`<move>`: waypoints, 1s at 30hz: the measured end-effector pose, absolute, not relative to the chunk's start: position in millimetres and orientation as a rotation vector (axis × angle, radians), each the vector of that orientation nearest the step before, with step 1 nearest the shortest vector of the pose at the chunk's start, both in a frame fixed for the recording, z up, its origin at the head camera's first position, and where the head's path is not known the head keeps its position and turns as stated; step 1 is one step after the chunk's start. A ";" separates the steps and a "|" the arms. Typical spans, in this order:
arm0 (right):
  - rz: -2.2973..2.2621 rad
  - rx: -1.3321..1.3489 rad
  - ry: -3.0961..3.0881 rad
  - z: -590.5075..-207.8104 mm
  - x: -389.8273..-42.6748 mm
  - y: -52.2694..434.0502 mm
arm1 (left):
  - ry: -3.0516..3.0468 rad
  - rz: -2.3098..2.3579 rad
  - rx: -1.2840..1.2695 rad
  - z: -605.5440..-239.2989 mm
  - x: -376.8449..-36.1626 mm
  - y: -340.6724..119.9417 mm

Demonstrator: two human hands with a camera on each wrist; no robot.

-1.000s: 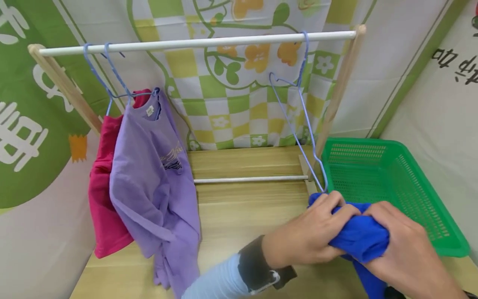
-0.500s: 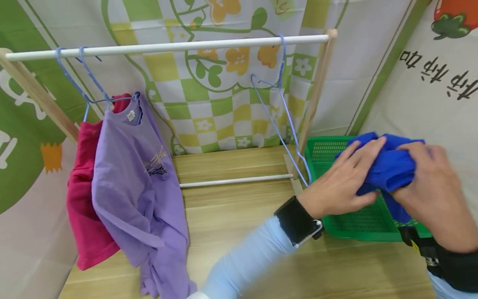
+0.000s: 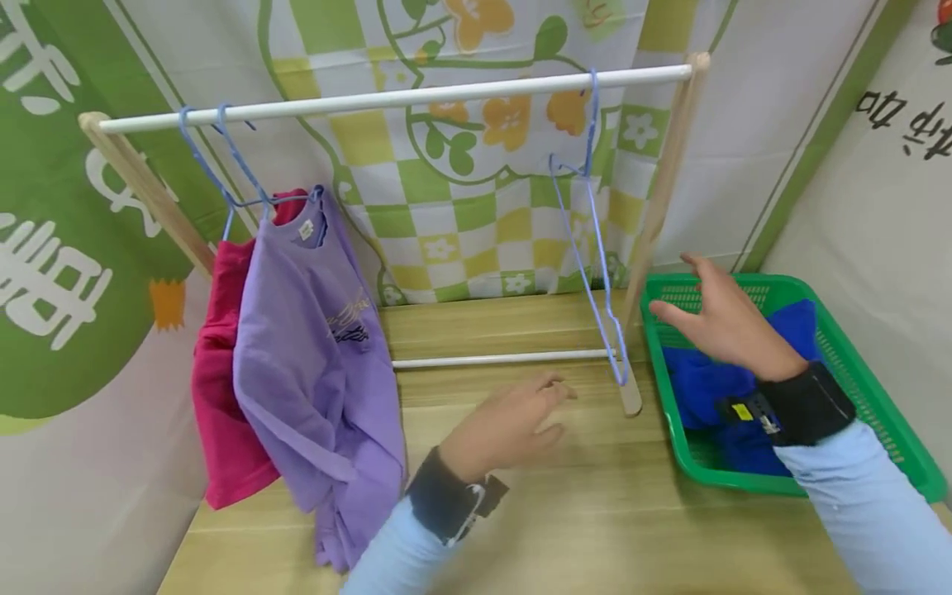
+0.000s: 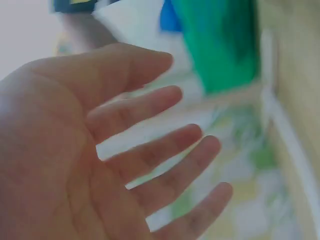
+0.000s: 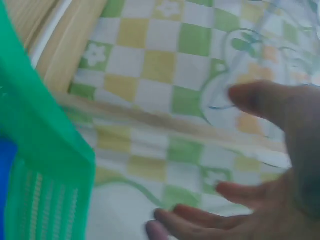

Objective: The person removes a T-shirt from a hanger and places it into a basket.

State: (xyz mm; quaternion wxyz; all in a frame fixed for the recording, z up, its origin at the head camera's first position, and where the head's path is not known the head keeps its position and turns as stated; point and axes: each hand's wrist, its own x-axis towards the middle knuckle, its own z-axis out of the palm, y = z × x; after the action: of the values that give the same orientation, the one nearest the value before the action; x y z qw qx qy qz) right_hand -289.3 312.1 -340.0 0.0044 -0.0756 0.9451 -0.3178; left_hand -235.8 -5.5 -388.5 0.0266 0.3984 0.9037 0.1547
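Your right hand hovers over the near-left corner of the green basket, fingers spread and gripping nothing; the right wrist view shows the same relaxed, empty palm. Your left hand floats above the wooden tabletop, fingers loosely extended and likewise empty — the left wrist view confirms an unclenched palm. The two hands are apart, with the foot of the rack's right post between them.

The blue garment lies bunched inside the basket, just beneath your right wrist, touched by neither hand. Beside the basket an empty blue wire hanger hangs from the white rail of the wooden rack. At the rail's far left end, a purple shirt and a pink garment hang on hangers of their own.

Judged from this arrangement, two garments are hung — the blue one remains in the basket and its hanger bare.
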 end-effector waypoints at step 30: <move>-2.828 0.224 2.549 -393.4 -397.8 219.7 | 3.919 0.713 -0.299 -275.8 -243.4 -220.6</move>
State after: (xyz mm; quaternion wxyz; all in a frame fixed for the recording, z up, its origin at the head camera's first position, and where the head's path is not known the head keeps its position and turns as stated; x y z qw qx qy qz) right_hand -397.8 219.7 -393.4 -0.3296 0.0555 0.6310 -0.7001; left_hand -243.4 -220.6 -275.8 -0.4137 -0.0681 0.8932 0.1624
